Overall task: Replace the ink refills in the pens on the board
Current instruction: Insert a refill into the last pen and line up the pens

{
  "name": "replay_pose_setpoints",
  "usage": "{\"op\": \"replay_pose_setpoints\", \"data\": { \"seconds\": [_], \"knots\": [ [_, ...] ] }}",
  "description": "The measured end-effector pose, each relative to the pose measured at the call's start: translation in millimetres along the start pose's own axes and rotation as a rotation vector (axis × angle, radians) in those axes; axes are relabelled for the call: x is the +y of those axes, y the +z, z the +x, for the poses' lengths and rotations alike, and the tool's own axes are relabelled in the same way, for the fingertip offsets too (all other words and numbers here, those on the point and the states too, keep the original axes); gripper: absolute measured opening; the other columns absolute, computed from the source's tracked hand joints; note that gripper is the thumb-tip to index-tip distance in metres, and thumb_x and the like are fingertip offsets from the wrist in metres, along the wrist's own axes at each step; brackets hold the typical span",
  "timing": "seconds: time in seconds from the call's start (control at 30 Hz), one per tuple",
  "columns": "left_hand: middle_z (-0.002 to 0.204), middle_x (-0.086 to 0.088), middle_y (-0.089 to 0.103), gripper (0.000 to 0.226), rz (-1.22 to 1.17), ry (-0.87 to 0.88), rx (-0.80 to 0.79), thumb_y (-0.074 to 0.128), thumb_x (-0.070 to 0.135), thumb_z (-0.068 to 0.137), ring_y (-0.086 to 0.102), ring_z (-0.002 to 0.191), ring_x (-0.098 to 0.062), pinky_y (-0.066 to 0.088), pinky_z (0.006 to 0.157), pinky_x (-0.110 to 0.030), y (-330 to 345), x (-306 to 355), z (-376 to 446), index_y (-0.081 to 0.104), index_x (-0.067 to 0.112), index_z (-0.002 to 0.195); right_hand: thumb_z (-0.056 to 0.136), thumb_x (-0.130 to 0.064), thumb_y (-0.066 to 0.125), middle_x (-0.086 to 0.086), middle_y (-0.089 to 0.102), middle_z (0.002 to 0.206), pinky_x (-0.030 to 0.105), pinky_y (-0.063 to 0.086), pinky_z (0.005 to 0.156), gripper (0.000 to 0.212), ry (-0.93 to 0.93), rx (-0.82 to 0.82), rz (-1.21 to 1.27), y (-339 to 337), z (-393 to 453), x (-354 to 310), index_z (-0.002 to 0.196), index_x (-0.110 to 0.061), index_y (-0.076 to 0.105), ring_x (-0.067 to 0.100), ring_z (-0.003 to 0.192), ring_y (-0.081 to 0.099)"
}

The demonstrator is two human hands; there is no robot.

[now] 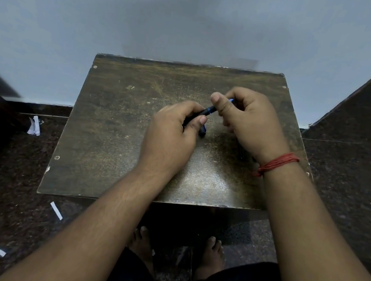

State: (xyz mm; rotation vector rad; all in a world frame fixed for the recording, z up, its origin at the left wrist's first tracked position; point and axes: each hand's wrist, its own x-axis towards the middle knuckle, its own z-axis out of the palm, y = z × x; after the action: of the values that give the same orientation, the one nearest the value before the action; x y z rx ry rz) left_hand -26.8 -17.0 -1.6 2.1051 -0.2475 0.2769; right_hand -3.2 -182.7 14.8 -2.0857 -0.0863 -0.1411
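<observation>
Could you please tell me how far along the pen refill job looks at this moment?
Nothing on the board shows a finished pen, so I cannot confirm any done. In hand: the left hand and right hand both grip one dark blue pen above the board, apparently working its halves apart or together. A dark piece pokes out beneath the left hand. No loose refills are visible; what remains cannot be counted.

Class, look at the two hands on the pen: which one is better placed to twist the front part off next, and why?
Probably the right hand: its fingertips pinch the pen's exposed blue end, while the left hand wraps the other end, steadying it above the board.
</observation>
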Motion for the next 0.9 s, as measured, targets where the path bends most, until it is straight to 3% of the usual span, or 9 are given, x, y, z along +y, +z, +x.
{"op": "replay_pose_setpoints", "data": {
  "seconds": [0.1,0.23,0.3,0.43,0.53,0.63,0.73,0.9],
  "knots": [
    [0.080,0.016,0.067,0.007,-0.003,-0.004,0.003,0.064,0.023,0.094,0.062,0.084,-0.008,0.052,0.076,-0.037,-0.2,0.2,0.6,0.071,0.024,0.098,0.090,-0.053,0.065,-0.001,0.061,0.064,0.024,0.043,0.050,0.034,0.011,0.049,0.000,1.0,-0.7,-1.4,0.076,-0.023,0.061,0.007,0.052,0.053],
    [0.079,0.015,0.067,0.007,-0.027,-0.017,0.006,0.064,0.023,0.094,0.063,0.082,-0.008,0.052,0.075,-0.038,0.1,-1.0,1.3,0.071,0.024,0.097,0.093,-0.018,0.070,-0.003,0.063,0.078,0.024,0.043,0.042,0.011,0.007,0.000,0.343,-2.3,-3.2,-1.1,0.102,-0.013,0.066,0.012,0.053,0.057],
    [0.080,0.014,0.067,0.008,-0.026,-0.015,0.003,0.064,0.023,0.094,0.063,0.082,-0.010,0.052,0.075,-0.039,0.8,-1.7,0.8,0.071,0.023,0.097,0.093,-0.015,0.070,-0.004,0.063,0.073,0.022,0.040,0.043,0.003,0.015,-0.032,0.332,-2.5,-2.9,0.2,0.095,-0.015,0.067,0.011,0.052,0.054],
    [0.080,0.015,0.066,0.007,-0.005,0.007,-0.006,0.064,0.023,0.094,0.061,0.081,-0.009,0.051,0.074,-0.035,2.6,-1.5,0.0,0.070,0.023,0.097,0.090,-0.044,0.070,-0.001,0.050,0.058,0.027,0.034,0.051,0.034,0.063,0.042,0.196,3.1,1.2,1.8,0.068,-0.021,0.056,0.012,0.049,0.041],
    [0.080,0.014,0.066,0.007,-0.007,-0.009,-0.007,0.064,0.024,0.094,0.061,0.081,-0.007,0.050,0.073,-0.032,2.3,-1.0,0.4,0.070,0.025,0.097,0.088,-0.059,0.064,0.004,0.051,0.064,0.029,0.037,0.053,0.042,0.061,0.085,0.145,4.8,0.7,0.7,0.070,-0.022,0.056,0.014,0.054,0.045],
    [0.077,0.015,0.067,0.006,-0.052,-0.049,0.005,0.064,0.024,0.095,0.063,0.077,-0.004,0.052,0.070,-0.031,1.1,-2.5,1.5,0.070,0.027,0.095,0.091,-0.036,0.071,0.001,0.062,0.077,0.025,0.040,0.043,0.017,0.036,0.033,0.351,1.2,-1.5,1.2,0.093,-0.020,0.065,0.012,0.051,0.054],
    [0.076,0.013,0.067,0.007,-0.072,-0.052,0.007,0.064,0.023,0.094,0.064,0.076,-0.006,0.053,0.070,-0.036,0.6,-3.3,2.3,0.070,0.025,0.094,0.093,-0.012,0.070,-0.009,0.063,0.068,0.023,0.040,0.040,0.005,0.022,-0.024,0.418,0.8,-3.2,-0.6,0.096,-0.015,0.067,0.009,0.049,0.055],
    [0.075,0.014,0.068,0.007,-0.084,-0.057,0.006,0.064,0.022,0.094,0.064,0.076,-0.005,0.054,0.072,-0.036,2.7,-2.5,1.1,0.070,0.025,0.095,0.091,-0.030,0.073,0.003,0.053,0.057,0.022,0.036,0.038,0.025,0.101,0.043,0.333,6.9,-2.1,-2.4,0.079,-0.015,0.056,0.012,0.043,0.049]
  ]
}}
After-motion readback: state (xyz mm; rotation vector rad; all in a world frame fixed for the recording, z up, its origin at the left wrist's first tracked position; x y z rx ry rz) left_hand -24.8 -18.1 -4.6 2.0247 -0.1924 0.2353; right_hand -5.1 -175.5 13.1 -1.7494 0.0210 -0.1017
